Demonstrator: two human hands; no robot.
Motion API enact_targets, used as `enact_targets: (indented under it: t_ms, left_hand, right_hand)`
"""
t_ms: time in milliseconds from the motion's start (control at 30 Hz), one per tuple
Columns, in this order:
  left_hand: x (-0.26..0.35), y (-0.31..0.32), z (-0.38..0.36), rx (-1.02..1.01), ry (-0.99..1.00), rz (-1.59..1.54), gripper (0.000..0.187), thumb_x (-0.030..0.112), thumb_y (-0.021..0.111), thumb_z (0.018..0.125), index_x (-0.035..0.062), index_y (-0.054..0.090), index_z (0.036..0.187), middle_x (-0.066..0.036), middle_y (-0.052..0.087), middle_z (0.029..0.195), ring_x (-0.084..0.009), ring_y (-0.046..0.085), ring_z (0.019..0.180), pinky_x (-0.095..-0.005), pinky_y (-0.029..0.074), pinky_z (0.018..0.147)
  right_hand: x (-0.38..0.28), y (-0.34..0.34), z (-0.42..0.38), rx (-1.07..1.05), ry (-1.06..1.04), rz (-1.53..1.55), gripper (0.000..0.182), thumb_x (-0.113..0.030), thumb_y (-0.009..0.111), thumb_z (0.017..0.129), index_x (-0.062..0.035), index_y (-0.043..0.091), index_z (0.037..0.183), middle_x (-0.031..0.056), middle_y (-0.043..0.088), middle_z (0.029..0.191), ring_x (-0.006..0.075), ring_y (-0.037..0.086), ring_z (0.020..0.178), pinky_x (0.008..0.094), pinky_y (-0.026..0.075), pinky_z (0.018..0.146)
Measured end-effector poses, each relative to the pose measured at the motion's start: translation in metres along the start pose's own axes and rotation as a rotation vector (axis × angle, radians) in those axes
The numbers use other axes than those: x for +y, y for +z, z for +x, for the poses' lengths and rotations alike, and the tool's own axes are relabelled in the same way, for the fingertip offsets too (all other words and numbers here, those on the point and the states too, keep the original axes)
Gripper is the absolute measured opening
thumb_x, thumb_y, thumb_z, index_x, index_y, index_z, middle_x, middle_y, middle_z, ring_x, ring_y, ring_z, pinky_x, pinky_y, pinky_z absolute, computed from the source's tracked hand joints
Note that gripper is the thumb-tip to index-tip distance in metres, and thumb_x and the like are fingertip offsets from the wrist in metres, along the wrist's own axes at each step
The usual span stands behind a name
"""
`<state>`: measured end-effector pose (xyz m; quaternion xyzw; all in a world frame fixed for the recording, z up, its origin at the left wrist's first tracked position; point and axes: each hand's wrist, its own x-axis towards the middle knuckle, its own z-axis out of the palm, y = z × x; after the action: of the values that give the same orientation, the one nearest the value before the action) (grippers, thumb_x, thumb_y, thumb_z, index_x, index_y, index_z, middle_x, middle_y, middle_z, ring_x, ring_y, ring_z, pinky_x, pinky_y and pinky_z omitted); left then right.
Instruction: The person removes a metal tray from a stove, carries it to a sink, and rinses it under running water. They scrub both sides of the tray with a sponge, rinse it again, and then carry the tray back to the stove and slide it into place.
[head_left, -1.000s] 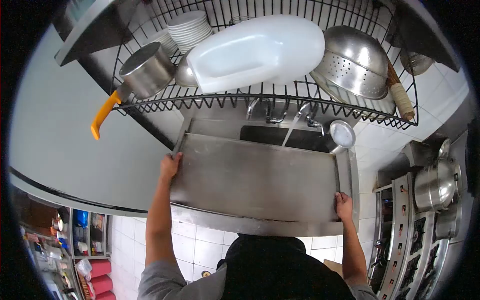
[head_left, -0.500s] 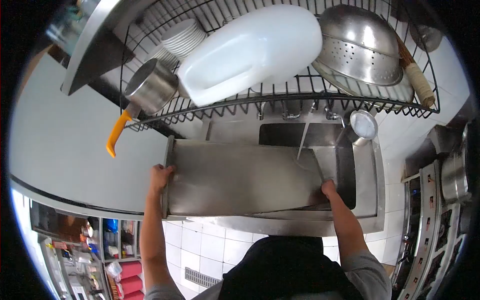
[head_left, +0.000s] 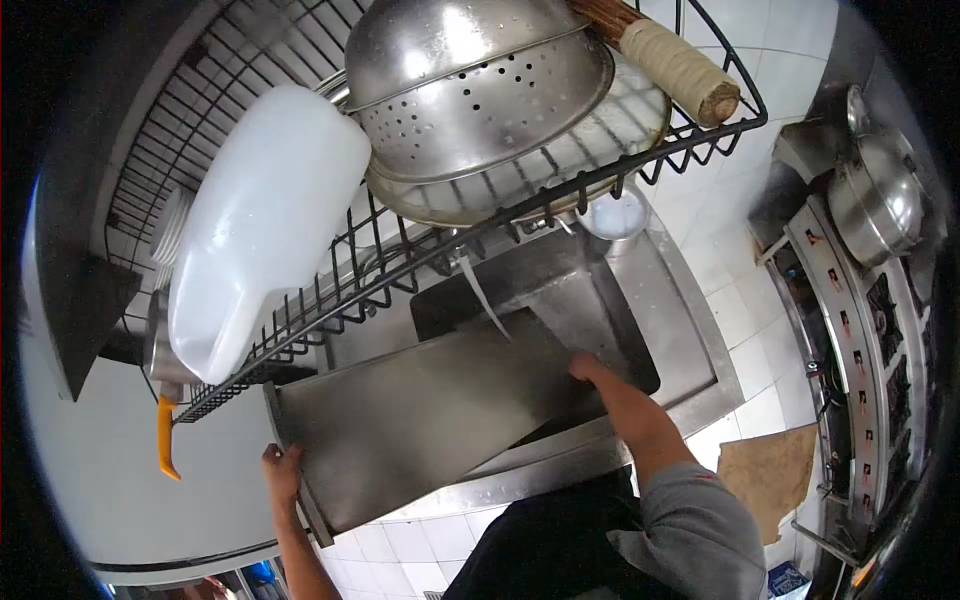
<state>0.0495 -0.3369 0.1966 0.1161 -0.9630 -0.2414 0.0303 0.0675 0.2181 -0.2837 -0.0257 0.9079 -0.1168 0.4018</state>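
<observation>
A long, flat stainless-steel panel [head_left: 420,405] spans from the counter over the sink [head_left: 632,345], its surface dull and wet-looking. My left hand [head_left: 283,470] is closed on the raised lip at the panel's left end. At the other end, over the basin, my right hand [head_left: 588,369] grips the panel's right edge, with the fingers partly hidden. Water [head_left: 484,298] runs from the tap [head_left: 455,245] onto the panel near its far right corner.
Overhead, a black wire rack [head_left: 345,318] holds a white plastic scoop [head_left: 270,215], a metal colander [head_left: 500,95] and a brush with a wrapped handle [head_left: 680,70]. An orange-handled pan [head_left: 167,440] hangs over its left end. A stove [head_left: 850,350] with a pot [head_left: 880,195] stands right.
My view has turned and leaned, so the rack looms closer and the panel slants up to the right. Both hands keep hold of the panel, and the water still runs.
</observation>
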Motion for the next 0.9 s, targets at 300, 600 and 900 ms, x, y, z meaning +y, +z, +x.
enact_targets:
  t_ms: [300,600,900]
  left_hand:
    - [0.032,0.028,-0.018,0.029,0.047,-0.169,0.031,0.021,0.064,0.082,-0.0086,0.055,0.080,-0.009,0.056,0.066,-0.0180,0.052,0.063,-0.0369,0.043,0.055]
    - [-0.011,0.078,-0.005,-0.033,-0.051,-0.109,0.032,0.022,0.067,0.084,-0.0081,0.056,0.084,-0.007,0.052,0.061,-0.0156,0.048,0.060,-0.0356,0.041,0.052]
    - [-0.025,0.144,0.000,-0.117,-0.191,-0.170,0.049,0.039,0.068,0.086,-0.0084,0.055,0.081,-0.009,0.055,0.067,-0.0165,0.051,0.066,-0.0344,0.045,0.062]
  right_hand:
    - [0.052,-0.294,-0.217,1.340,0.240,0.317,0.027,-0.026,0.061,0.086,0.0013,0.064,0.088,0.0240,0.064,0.077,0.0394,0.065,0.077,0.0459,0.050,0.069]
    - [0.168,-0.279,-0.061,1.667,0.002,0.356,0.049,-0.039,0.069,0.079,-0.0023,0.059,0.111,0.0190,0.066,0.086,0.0341,0.065,0.080,0.0430,0.052,0.073]
    - [-0.109,-0.212,-0.149,0.873,-0.149,1.078,0.037,-0.013,0.063,0.085,-0.0089,0.053,0.121,0.0171,0.061,0.113,0.0267,0.060,0.104,0.0398,0.046,0.091]
